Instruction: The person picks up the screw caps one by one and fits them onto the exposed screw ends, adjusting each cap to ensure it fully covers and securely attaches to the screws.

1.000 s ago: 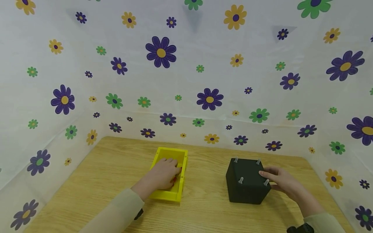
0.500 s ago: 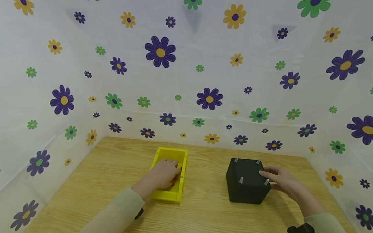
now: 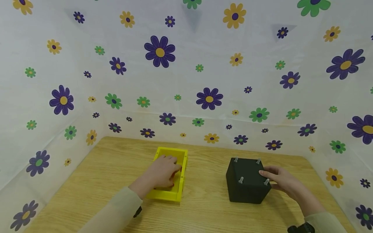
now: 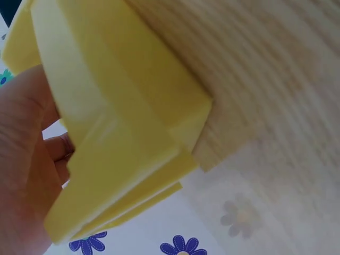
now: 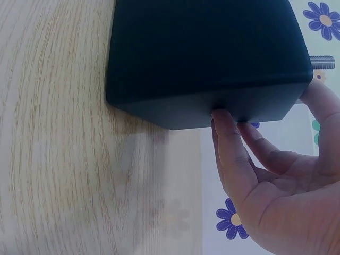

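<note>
Two hands work apart: the left hand reaches down inside the yellow tray, fingers hidden, so I cannot tell its grip; the right hand presses straight fingers on the black cube's right side.

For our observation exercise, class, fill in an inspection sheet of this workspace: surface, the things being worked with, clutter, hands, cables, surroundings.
Surface: wooden table, light grain, bare where visible.
Job's things: yellow tray, open-topped, left of centre; something red lies inside, mostly hidden by the hand. Black cube, right of centre, with four metal studs standing up from its top.
Clutter: nothing seen.
Hands: left hand reaches into the tray, fingers curled; whether it grips anything is hidden. Right hand rests against the cube's right side, fingers straight.
Cables: nothing seen.
Surroundings: white flower-print sheet on three sides.
</note>
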Demonstrator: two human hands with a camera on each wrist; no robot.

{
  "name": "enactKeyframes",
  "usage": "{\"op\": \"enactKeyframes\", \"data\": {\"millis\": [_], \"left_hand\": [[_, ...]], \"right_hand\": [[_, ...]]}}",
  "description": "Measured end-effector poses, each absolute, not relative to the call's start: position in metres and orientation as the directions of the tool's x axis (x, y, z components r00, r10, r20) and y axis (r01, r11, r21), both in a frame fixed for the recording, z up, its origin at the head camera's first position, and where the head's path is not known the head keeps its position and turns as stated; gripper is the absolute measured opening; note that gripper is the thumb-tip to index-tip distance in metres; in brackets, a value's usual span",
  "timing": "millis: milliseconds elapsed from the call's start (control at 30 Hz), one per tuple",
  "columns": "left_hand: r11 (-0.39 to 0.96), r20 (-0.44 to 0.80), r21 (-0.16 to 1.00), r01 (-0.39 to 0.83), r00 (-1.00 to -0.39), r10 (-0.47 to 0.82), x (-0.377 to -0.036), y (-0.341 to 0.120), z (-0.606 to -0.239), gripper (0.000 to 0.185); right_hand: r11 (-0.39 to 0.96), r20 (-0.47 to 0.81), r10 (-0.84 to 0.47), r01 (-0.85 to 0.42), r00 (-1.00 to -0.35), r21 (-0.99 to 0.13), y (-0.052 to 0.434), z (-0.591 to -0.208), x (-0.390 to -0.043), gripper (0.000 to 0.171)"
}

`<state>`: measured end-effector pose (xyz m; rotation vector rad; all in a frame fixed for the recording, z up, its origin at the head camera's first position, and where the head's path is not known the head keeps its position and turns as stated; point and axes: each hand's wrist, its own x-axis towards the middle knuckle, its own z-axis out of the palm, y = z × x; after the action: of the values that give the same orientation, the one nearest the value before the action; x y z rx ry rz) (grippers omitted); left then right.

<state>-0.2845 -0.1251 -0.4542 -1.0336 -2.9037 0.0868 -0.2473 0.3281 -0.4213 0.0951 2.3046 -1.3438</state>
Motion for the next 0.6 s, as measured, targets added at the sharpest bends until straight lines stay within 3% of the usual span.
{"op": "enactKeyframes", "data": {"millis": [600], "left_hand": [[0.75,0.111,-0.101,0.654,-0.741,0.662,-0.286,-0.124,-0.431,0.022]], "right_hand": [[0.52,-0.424,-0.168,0.285,-0.89,-0.805,0.327,-0.421,-0.246,0.084]]}}
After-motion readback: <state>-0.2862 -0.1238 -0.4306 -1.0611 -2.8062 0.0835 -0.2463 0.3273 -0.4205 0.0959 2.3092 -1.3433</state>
